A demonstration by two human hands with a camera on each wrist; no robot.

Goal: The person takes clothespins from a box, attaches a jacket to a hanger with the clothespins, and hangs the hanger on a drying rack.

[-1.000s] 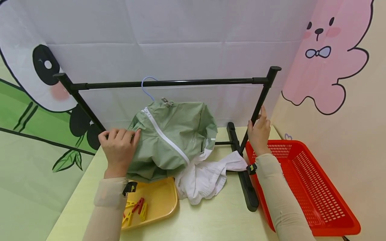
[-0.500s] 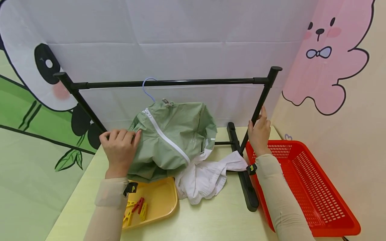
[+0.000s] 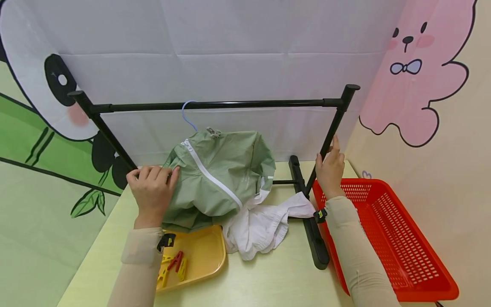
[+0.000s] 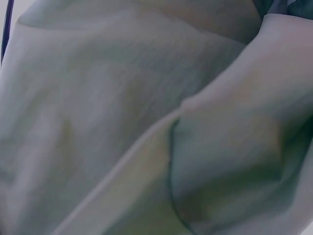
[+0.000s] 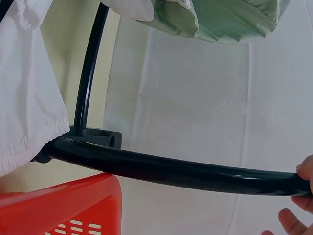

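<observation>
A green jacket (image 3: 215, 170) with a white zip hangs on a blue hanger (image 3: 186, 117) from the bar of a black clothes rack (image 3: 245, 104). My left hand (image 3: 153, 192) grips the rack's left post beside the jacket; its fingertips are hidden. Only the jacket's cloth (image 4: 122, 98) fills the left wrist view. My right hand (image 3: 330, 170) holds the right post between thumb and fingers. In the right wrist view the thumb (image 5: 305, 169) lies against the black post (image 5: 195, 174). White cloth (image 3: 257, 230) hangs below the jacket, reaching the rack's right foot.
A yellow tray (image 3: 209, 251) with several red and yellow clothes pegs (image 3: 176, 261) sits front left, partly behind the left forearm. The red basket (image 3: 414, 247) stands at the right, beside the rack's foot (image 3: 316, 247). A white cloth backdrop (image 3: 230, 55) hangs behind.
Both hands stay on the rack's posts. The view shifts very slightly; the jacket and rack look otherwise the same.
</observation>
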